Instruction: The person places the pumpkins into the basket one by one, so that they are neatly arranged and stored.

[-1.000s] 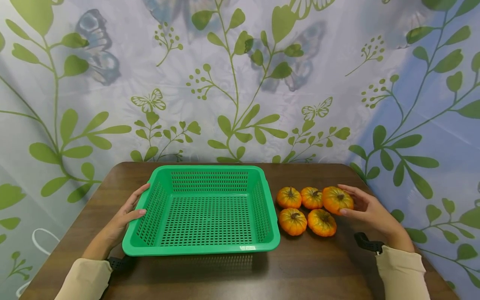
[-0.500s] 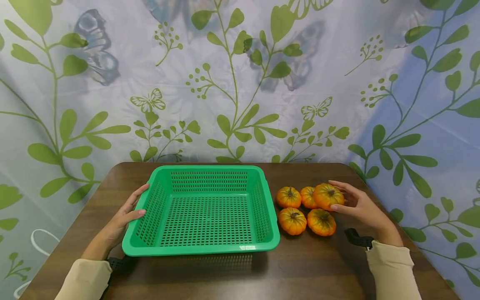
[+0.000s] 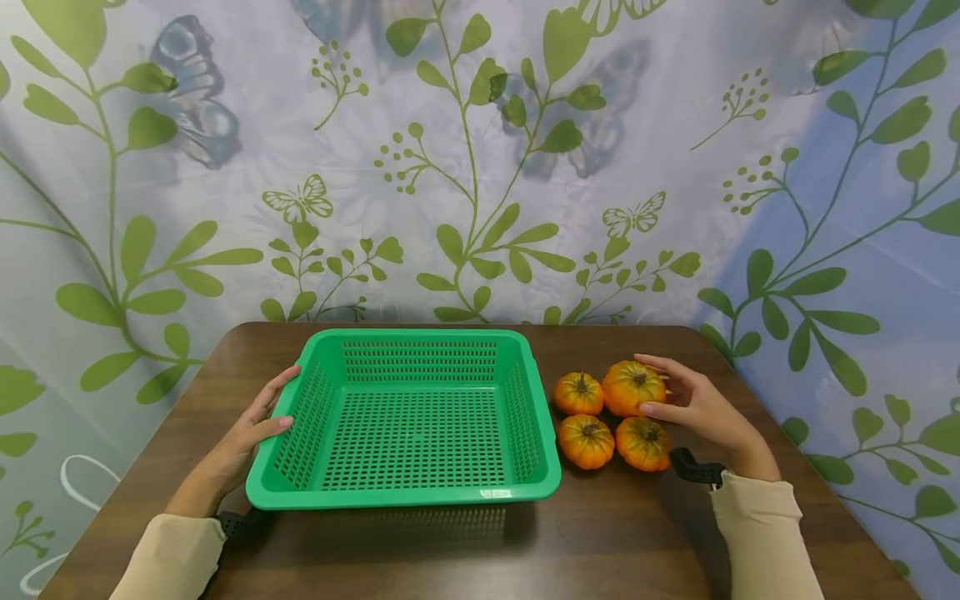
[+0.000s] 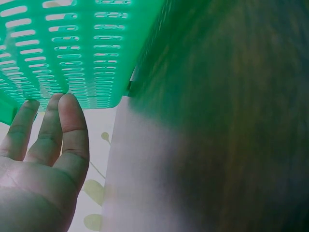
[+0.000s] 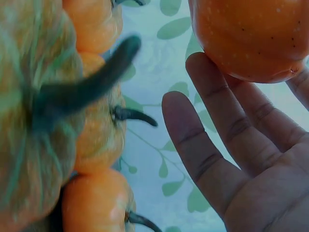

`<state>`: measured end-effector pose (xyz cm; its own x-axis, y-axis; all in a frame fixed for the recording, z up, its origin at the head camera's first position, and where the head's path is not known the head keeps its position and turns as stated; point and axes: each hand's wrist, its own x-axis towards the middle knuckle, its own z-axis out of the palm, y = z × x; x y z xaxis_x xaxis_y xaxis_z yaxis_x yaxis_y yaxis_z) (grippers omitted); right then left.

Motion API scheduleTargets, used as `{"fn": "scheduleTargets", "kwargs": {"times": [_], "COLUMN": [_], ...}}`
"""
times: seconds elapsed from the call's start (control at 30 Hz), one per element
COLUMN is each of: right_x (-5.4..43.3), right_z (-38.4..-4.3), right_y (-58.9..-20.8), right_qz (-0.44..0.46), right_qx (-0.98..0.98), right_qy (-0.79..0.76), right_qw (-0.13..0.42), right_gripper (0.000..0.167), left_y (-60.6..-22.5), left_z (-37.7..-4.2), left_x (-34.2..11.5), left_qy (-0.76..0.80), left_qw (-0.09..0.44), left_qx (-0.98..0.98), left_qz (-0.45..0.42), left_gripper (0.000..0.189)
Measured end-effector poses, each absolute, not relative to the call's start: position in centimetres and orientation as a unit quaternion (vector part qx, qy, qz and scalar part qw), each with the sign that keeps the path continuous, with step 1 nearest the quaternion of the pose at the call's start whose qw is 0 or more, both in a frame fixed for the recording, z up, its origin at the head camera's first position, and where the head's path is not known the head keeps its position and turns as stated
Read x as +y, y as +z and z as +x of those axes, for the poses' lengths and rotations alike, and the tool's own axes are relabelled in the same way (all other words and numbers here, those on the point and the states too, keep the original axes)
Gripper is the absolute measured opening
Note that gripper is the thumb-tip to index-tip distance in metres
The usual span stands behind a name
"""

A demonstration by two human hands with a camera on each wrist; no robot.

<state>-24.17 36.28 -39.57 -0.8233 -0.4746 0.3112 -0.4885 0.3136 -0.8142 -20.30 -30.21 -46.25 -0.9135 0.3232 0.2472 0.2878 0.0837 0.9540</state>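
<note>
My right hand holds a small orange pumpkin by its right side, thumb in front and fingers behind. In the right wrist view, this pumpkin sits at the fingertips, upper right. It covers another pumpkin in the head view. Three more stand close by: one at back left, one at front left and one at front right. My left hand holds the left rim of a green perforated plastic basket, thumb over the rim. Its fingers extend against the basket's outer wall.
The brown wooden table carries the basket, with the pumpkins just right of it. A leaf-patterned cloth hangs behind the table's back edge and along both sides.
My right hand has moved left with its pumpkin, from beside the group to over the back right pumpkin, now hidden. The left hand and basket stay put.
</note>
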Motion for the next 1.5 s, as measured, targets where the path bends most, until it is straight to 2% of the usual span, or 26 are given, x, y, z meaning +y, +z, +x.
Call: {"fn": "scheduleTargets", "kwargs": {"times": [0.3, 0.53, 0.77, 1.03, 1.5], "right_x": [34.7, 33.2, 31.9, 30.3, 28.1], "right_z": [-24.8, -25.2, -25.4, -25.9, -25.9], "right_y": [-39.6, -39.3, -39.1, -39.1, -38.5], "right_qz": [0.319, 0.323, 0.329, 0.344, 0.340], "right_qx": [-0.788, -0.800, -0.789, -0.795, -0.804], "right_qy": [0.527, 0.506, 0.518, 0.499, 0.487], "right_qw": [-0.017, -0.005, -0.026, -0.018, -0.040], "right_gripper": [0.069, 0.067, 0.067, 0.065, 0.069], "left_y": [-46.0, -45.8, -45.6, -45.9, -45.8], "left_z": [-20.1, -20.1, -20.1, -20.1, -20.2], "left_x": [-30.0, -29.8, -29.7, -29.8, -29.7], "left_qy": [0.631, 0.627, 0.629, 0.630, 0.633], "left_qw": [0.014, 0.017, 0.017, 0.008, 0.007], "left_qx": [0.751, 0.757, 0.757, 0.757, 0.754], "left_qz": [0.194, 0.185, 0.179, 0.175, 0.174], "left_gripper": [0.072, 0.073, 0.073, 0.072, 0.072]}}
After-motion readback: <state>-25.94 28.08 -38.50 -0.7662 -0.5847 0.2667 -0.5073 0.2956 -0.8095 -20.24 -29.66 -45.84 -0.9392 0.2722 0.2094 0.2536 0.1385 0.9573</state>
